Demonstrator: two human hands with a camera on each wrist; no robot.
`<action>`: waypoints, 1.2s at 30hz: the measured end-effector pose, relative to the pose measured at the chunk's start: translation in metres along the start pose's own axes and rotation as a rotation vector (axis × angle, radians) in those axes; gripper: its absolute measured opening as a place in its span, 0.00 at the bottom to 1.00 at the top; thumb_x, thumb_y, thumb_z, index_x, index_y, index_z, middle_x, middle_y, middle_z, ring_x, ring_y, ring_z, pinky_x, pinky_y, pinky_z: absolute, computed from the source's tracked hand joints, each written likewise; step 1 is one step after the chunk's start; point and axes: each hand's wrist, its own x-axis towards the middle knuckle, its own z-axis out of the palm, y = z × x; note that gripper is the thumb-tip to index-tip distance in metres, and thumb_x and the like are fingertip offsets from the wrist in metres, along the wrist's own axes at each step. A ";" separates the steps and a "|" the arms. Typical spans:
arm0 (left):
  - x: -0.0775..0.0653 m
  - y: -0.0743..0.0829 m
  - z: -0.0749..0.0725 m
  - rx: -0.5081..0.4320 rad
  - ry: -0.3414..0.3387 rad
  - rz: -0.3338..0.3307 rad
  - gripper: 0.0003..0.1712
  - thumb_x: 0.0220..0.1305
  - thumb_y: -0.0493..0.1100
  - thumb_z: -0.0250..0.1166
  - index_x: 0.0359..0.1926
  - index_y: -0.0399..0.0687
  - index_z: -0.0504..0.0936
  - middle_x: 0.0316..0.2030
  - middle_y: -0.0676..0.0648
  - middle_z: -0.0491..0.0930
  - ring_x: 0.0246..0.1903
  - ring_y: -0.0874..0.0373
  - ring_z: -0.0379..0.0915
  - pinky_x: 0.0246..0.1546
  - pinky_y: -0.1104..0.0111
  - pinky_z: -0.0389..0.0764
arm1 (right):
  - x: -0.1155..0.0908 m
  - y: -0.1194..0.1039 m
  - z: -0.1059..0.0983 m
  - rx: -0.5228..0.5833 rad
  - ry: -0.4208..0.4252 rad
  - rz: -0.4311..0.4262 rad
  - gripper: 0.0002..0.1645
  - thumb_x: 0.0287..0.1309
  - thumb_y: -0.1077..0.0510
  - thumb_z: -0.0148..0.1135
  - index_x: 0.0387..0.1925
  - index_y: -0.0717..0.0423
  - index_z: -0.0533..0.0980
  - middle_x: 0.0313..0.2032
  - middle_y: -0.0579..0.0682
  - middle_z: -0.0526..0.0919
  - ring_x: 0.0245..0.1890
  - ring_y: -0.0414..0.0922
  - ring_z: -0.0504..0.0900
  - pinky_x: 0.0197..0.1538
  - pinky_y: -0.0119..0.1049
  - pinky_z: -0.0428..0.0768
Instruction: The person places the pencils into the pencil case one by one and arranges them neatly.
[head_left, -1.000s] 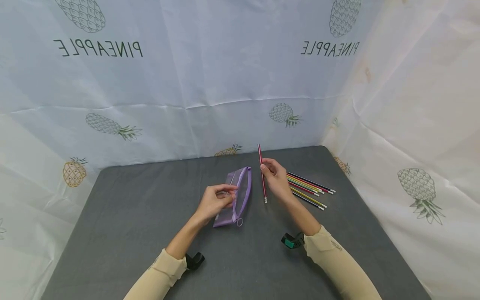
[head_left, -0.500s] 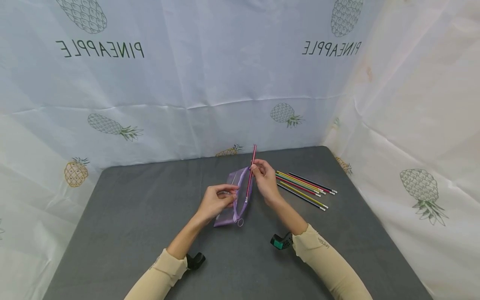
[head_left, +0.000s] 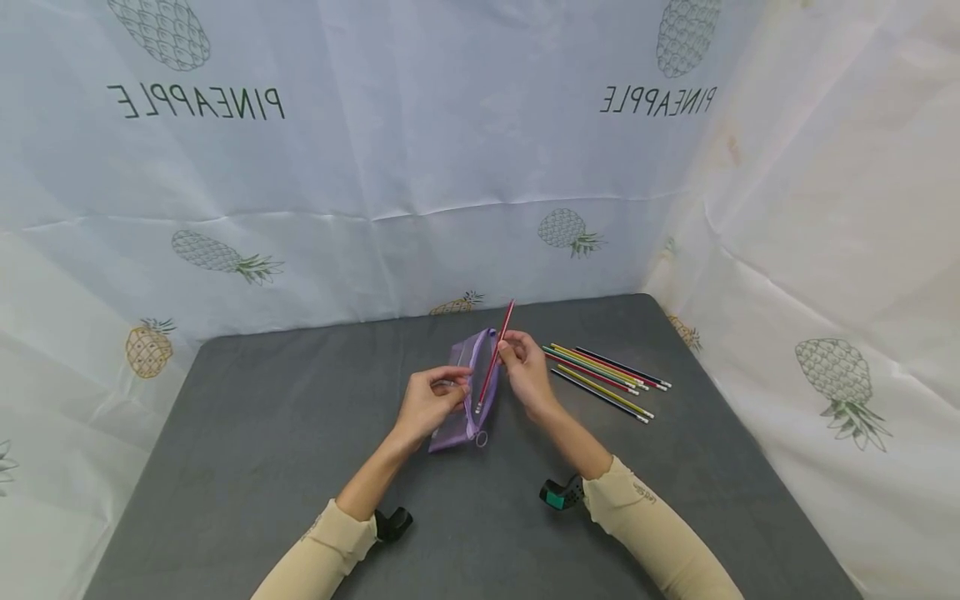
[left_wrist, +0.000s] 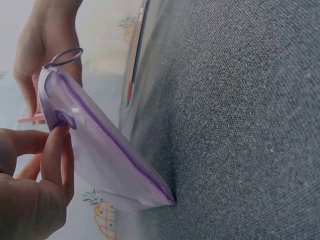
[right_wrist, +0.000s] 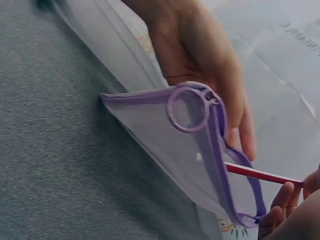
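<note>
A see-through purple zip pencil case stands on the dark table with its mouth spread and a ring pull on the zipper. My left hand pinches one edge of the mouth between thumb and fingers. In my right hand a red striped pencil is pinched near its upper part, tilted. Its white eraser end shows through the clear wall, inside the case, in the right wrist view. To the right of that hand lie several pencils in black, yellow, red and green.
The dark grey table has its back edge against a white pineapple-print curtain, which also hangs along both sides. Black wrist devices sit under both forearms.
My right hand has moved left with the red pencil, from beside the case to its mouth, and the eraser end has gone inside. The left hand has stayed nearly still.
</note>
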 end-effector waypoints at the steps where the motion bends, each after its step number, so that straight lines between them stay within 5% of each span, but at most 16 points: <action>1: 0.000 0.000 0.000 -0.004 0.007 0.000 0.18 0.69 0.27 0.67 0.59 0.28 0.87 0.43 0.32 0.86 0.33 0.64 0.85 0.34 0.76 0.88 | -0.001 0.001 0.001 -0.004 -0.005 0.000 0.16 0.82 0.61 0.57 0.61 0.67 0.75 0.38 0.49 0.83 0.37 0.39 0.80 0.36 0.28 0.75; 9: 0.001 0.000 0.000 -0.013 0.037 0.003 0.17 0.70 0.29 0.68 0.59 0.32 0.88 0.45 0.32 0.86 0.34 0.63 0.87 0.35 0.75 0.89 | -0.007 0.008 0.003 -0.161 -0.061 -0.057 0.15 0.74 0.62 0.66 0.56 0.66 0.78 0.42 0.64 0.91 0.34 0.37 0.79 0.37 0.25 0.76; 17: 0.002 0.000 0.001 -0.018 0.041 0.008 0.18 0.71 0.29 0.68 0.59 0.31 0.87 0.46 0.33 0.86 0.36 0.64 0.88 0.38 0.73 0.91 | -0.008 0.012 -0.005 -0.583 -0.080 -0.227 0.11 0.66 0.55 0.74 0.48 0.53 0.86 0.36 0.50 0.92 0.29 0.38 0.77 0.33 0.30 0.72; 28: 0.002 0.000 0.000 -0.040 0.034 0.014 0.19 0.70 0.28 0.68 0.60 0.27 0.85 0.46 0.31 0.85 0.33 0.68 0.86 0.38 0.75 0.90 | 0.003 0.010 -0.045 -0.544 -0.005 -0.209 0.15 0.66 0.60 0.74 0.51 0.62 0.85 0.41 0.57 0.92 0.38 0.49 0.83 0.43 0.32 0.77; 36: 0.000 0.003 -0.005 -0.046 0.036 0.009 0.19 0.71 0.29 0.68 0.61 0.27 0.85 0.47 0.31 0.84 0.35 0.69 0.86 0.41 0.74 0.92 | 0.003 0.035 -0.098 -0.720 0.010 -0.201 0.14 0.66 0.57 0.76 0.50 0.57 0.86 0.43 0.55 0.92 0.39 0.50 0.83 0.40 0.36 0.74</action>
